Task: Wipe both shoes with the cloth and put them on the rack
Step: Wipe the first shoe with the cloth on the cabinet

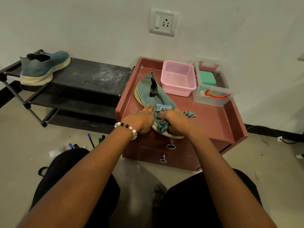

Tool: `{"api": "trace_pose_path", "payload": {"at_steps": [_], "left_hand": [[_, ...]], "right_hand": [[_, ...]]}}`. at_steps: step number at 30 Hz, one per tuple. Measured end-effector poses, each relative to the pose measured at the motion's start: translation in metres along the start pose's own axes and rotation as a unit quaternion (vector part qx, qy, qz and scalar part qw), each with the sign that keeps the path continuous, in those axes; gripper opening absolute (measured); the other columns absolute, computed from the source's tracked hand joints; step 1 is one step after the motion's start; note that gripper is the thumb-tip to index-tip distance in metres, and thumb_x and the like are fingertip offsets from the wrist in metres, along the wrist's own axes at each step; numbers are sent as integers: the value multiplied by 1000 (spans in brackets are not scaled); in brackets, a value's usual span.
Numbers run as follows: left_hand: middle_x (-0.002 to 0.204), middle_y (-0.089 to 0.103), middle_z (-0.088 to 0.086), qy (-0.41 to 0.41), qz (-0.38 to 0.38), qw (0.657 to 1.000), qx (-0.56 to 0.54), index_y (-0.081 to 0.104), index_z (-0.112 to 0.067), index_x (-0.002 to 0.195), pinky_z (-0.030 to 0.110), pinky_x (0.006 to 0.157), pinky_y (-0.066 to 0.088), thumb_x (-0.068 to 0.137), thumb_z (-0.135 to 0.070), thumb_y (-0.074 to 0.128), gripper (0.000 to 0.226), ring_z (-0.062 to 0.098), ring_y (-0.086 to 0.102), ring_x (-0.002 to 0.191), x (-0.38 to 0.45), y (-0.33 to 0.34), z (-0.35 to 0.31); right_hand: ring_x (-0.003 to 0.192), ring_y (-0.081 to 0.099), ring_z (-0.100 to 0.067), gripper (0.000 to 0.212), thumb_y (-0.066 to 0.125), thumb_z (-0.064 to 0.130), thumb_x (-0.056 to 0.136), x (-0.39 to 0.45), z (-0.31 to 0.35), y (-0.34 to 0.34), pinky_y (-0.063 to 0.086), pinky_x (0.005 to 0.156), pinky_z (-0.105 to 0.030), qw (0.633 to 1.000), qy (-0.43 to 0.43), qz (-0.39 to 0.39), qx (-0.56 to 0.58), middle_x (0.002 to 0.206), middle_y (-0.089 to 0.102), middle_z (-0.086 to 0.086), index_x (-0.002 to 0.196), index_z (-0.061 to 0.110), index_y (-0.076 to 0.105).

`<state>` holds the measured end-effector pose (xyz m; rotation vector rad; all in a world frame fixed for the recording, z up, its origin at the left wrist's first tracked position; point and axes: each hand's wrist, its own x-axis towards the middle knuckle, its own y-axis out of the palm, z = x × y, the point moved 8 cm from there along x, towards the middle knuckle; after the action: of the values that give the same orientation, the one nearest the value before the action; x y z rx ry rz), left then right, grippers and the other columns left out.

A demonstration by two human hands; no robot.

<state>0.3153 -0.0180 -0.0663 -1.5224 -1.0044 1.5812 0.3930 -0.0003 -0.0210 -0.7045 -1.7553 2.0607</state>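
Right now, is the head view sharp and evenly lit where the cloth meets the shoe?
Head view: the right hand and cloth on the shoe look slightly motion-blurred; the lighting is dim and warm; the wide lens bends the rack and the wall edges; the forearms near the frame bottom are soft.

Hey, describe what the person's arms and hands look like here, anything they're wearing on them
Both forearms are bare, with no sleeves in view. The left wrist carries a beaded bracelet of white pearl-like, clear and a few black beads. The left hand has orange-painted fingernails. The right hand shows no ring, watch or bracelet; its nails are hidden.
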Motion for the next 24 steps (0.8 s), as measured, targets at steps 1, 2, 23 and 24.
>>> {"api": "trace_pose_path", "payload": {"at_steps": [1, 2, 23, 24], "left_hand": [[158, -21, 5, -1, 1, 1000, -3, -8, -5, 151, 51, 116, 4, 91, 7, 40, 78, 20, -16, 146, 0, 2, 0], [158, -22, 4, -2, 2, 1000, -8, -9, -6, 151, 51, 117, 3, 90, 6, 40, 79, 19, -17, 146, 0, 4, 1], [157, -25, 5, 3, 10, 998, -55, -11, -8, 150, 49, 117, 2, 96, -5, 38, 73, 21, -19, 145, 6, 11, 3], [157, -25, 5, 3, 7, 999, -54, -11, -8, 151, 49, 117, 3, 96, -5, 38, 73, 21, -19, 145, 5, 10, 3]], "right_hand": [[118, 53, -29, 43, 55, 0, 82, -3, -1, -1, 43, 97, -32, 1000, 9, 9, 5, 125, 60, -10, 122, 14, 62], [118, 53, -30, 41, 54, 0, 83, -8, -2, -3, 43, 95, -29, 1000, 18, 19, 7, 127, 58, -12, 121, 13, 62], [98, 59, -29, 32, 59, 3, 77, -31, -17, -4, 49, 82, -32, 996, 36, 66, 40, 102, 67, -12, 106, 11, 69], [102, 59, -28, 32, 58, 4, 79, -26, -13, -5, 45, 84, -29, 997, 35, 53, 38, 107, 67, -11, 108, 11, 69]]}}
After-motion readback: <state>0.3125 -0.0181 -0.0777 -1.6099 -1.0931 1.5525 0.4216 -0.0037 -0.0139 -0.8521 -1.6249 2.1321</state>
